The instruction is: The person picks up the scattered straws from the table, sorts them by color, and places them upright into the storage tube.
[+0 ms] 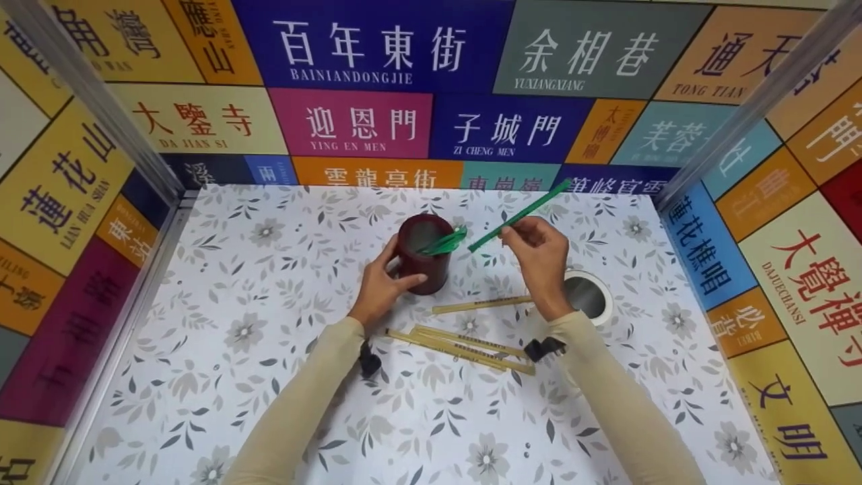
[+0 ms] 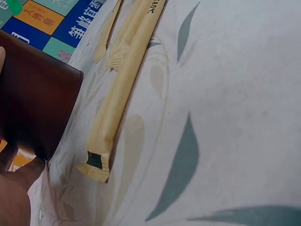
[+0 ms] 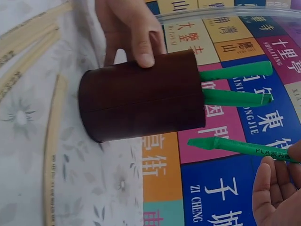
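On the table stands a dark red cylindrical holder (image 1: 431, 275), open at the top. My left hand (image 1: 382, 289) grips its side, thumb across the near wall and fingers round the left. Green wrapped straws (image 1: 444, 242) poke out over the holder's rim; two show in the right wrist view. Between thumb and fingers my right hand (image 1: 544, 259) pinches another green wrapped straw (image 3: 235, 145), printed along its wrapper. That straw slants, its lower end just right of the holder's mouth. Only the holder's lower part and some fingertips show in the left wrist view.
Several tan paper-wrapped straws (image 1: 465, 347) lie in front of the holder, and one more tan straw (image 1: 479, 304) lies nearer the right wrist. A white round container (image 1: 609, 298) is partly hidden by the right wrist. Printed panels (image 1: 363, 124) wall the table's back and sides.
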A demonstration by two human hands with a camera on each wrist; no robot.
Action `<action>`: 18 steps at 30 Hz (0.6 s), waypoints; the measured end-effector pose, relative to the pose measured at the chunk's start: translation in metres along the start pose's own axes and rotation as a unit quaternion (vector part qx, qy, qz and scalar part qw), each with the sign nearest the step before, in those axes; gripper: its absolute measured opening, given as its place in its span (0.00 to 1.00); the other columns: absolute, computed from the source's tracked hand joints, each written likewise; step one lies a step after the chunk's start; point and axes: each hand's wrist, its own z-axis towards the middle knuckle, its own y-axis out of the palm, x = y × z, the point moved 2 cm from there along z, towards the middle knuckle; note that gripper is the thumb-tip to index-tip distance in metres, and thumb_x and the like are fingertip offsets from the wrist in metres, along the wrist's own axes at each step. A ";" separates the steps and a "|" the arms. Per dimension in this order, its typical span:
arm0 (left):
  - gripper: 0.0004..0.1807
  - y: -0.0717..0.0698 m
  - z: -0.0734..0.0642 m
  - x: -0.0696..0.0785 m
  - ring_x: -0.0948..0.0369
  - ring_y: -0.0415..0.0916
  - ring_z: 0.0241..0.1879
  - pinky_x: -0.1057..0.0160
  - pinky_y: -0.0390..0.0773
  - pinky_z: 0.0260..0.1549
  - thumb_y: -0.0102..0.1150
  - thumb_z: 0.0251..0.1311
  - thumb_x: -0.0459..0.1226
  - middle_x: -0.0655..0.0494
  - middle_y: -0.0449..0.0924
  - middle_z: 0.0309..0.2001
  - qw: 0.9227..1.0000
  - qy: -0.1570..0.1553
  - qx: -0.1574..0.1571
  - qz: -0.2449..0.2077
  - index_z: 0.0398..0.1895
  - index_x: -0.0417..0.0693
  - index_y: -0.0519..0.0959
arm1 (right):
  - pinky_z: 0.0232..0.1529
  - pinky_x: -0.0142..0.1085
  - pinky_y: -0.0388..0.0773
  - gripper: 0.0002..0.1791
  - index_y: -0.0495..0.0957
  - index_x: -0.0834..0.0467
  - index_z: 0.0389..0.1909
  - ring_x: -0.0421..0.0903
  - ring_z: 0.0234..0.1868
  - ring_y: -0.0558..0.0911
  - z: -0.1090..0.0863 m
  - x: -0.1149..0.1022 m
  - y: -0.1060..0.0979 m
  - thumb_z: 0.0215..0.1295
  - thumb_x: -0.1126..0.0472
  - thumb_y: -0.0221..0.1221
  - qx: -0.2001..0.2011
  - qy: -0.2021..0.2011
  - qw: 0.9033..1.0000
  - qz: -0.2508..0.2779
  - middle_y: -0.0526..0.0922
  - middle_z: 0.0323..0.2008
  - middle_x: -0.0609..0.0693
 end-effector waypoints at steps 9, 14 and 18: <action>0.61 0.000 -0.001 0.000 0.52 0.62 0.83 0.54 0.72 0.75 0.85 0.60 0.42 0.55 0.61 0.86 0.999 -0.026 0.002 -0.021 0.91 0.58 0.55 | 0.41 0.33 0.85 0.07 0.86 0.72 0.45 0.50 0.37 0.89 0.022 -0.007 0.023 0.73 0.70 0.70 -0.004 0.003 1.000 0.021 0.90 0.38 0.65; 0.60 0.004 -0.001 0.000 0.52 0.62 0.83 0.55 0.71 0.76 0.85 0.60 0.42 0.54 0.61 0.86 0.999 -0.028 -0.002 -0.020 0.91 0.59 0.55 | 0.38 0.33 0.83 0.06 0.85 0.76 0.43 0.50 0.35 0.88 0.023 -0.014 0.037 0.72 0.74 0.68 -0.022 0.000 0.999 0.038 0.89 0.37 0.69; 0.60 0.000 -0.001 0.000 0.53 0.61 0.83 0.54 0.70 0.76 0.85 0.61 0.41 0.53 0.61 0.86 1.000 -0.021 0.002 -0.017 0.91 0.56 0.55 | 0.42 0.33 0.84 0.07 0.85 0.77 0.43 0.43 0.34 0.87 0.027 0.000 0.049 0.72 0.74 0.69 -0.044 0.015 0.998 0.038 0.89 0.37 0.65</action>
